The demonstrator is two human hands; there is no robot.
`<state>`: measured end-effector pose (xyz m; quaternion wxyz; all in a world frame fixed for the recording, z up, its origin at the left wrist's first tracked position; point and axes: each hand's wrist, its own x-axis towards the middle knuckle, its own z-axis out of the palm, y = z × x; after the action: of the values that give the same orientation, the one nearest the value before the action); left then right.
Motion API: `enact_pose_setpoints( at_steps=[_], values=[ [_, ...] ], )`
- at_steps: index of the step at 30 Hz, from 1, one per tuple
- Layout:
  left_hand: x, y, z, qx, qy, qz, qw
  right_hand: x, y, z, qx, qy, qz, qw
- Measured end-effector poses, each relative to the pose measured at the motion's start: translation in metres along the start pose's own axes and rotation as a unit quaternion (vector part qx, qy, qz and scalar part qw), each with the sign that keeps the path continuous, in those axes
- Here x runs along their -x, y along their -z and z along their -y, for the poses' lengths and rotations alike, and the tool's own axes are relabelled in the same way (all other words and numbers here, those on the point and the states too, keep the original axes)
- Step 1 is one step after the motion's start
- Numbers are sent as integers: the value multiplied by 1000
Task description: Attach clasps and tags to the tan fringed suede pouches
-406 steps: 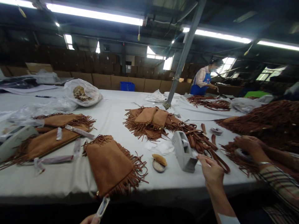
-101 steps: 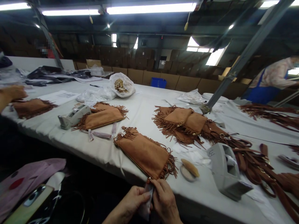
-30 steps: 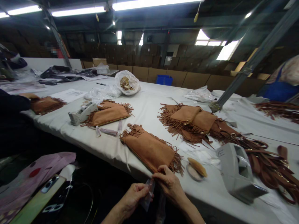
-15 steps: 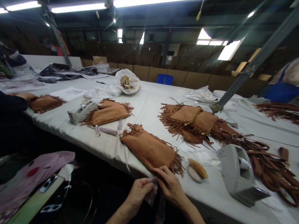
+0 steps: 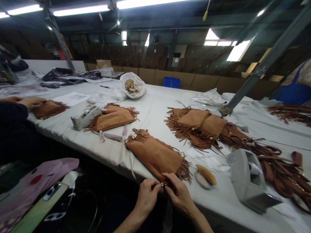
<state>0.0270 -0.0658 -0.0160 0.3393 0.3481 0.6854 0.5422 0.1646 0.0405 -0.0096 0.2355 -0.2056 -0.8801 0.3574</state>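
Table [image 5: 153, 105]: bag [image 5: 156, 153] lies flat at its front edge. Right hand [image 5: 179, 194] curled there, hold can't tell; left hand [image 5: 147, 195] pinching clasp [image 5: 163, 184], same edge. Clasp metal shows bare; looks mid-job, amount left unclear.

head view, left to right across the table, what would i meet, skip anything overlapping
Far-left fringed bag → left tape dispenser → nearest fringed bag → tan oval piece → right tape dispenser.
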Motion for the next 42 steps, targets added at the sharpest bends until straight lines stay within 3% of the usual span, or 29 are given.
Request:
enact_pose_setpoints(
  at_steps=[3,11,15,18,20,23,26,30,34,38,42],
  values=[
    [-2,-3,-1,-34,-10,1,999,0,-1,0,-3,9,-5,1000],
    [-1,-13,18,162,65,-10,985,-1,1,6,-10,10,1,1000],
    [9,-8,15,292,160,60,941,-1,2,10,0,8,6,1000],
    [14,-4,18,298,219,114,922,-1,2,10,1,7,6,1000],
    [15,-3,22,266,240,126,925,-1,2,10,-1,8,5,1000],
    [15,-3,26,174,215,102,956,-1,2,10,-3,9,3,1000],
    [15,0,20,54,122,45,990,-1,2,11,-1,10,0,1000],
    [17,6,8,-49,25,7,998,-1,1,11,0,7,5,1000],
    [14,4,7,-89,44,25,995,-2,0,12,-7,6,3,1000],
    [11,0,12,-61,100,95,989,-2,2,13,-14,1,6,1000],
    [17,6,17,29,62,163,984,0,5,14,-21,3,12,1000]
  ],
)
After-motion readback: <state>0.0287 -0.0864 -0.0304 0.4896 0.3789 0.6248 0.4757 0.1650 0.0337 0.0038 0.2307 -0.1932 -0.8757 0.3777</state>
